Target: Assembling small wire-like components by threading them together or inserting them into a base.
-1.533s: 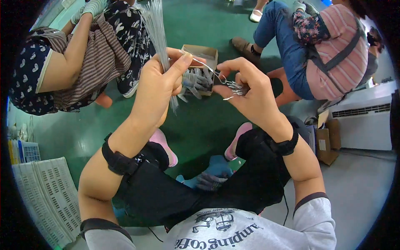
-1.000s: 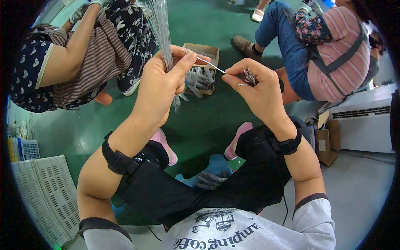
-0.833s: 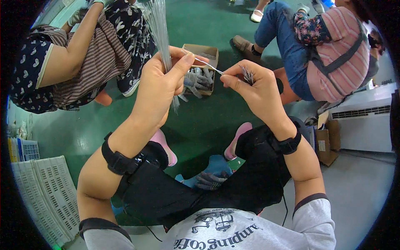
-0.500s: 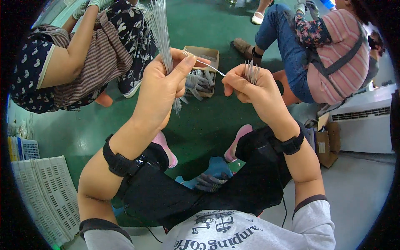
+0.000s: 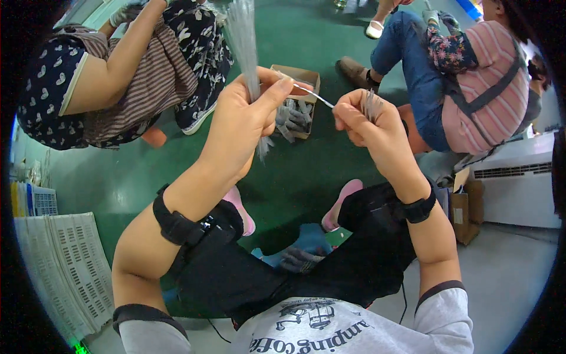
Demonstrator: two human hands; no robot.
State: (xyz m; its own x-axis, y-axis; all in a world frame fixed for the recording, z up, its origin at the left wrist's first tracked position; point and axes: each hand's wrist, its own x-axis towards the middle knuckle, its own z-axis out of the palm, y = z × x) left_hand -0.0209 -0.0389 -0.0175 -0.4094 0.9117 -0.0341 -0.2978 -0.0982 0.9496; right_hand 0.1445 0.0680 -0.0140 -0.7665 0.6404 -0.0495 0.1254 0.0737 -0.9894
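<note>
My left hand (image 5: 239, 127) is closed around a long bundle of thin silvery strands (image 5: 243, 41), wire-like and slightly blurred, standing upright above the fist with its lower ends below. Between its thumb and forefinger it pinches one end of a pale twisted strand (image 5: 321, 98). That strand slants down to my right hand (image 5: 380, 130), whose thumb and fingertips grip the other end. A short cluster of similar strands (image 5: 371, 106) sticks up from between the right hand's fingers. The exact finger contact at both ends is too small to make out.
Beyond my hands, a cardboard box (image 5: 315, 82) on the green floor holds grey gloves (image 5: 293, 120). Blue-grey gloves (image 5: 300, 259) lie between my legs. One seated person (image 5: 130, 82) is at left, another (image 5: 471, 82) at right. White crates (image 5: 68, 271) stand at lower left.
The view has shifted a little, so hands and surroundings sit slightly farther right. Both hands keep their hold, and the twisted strand stays stretched between them.
</note>
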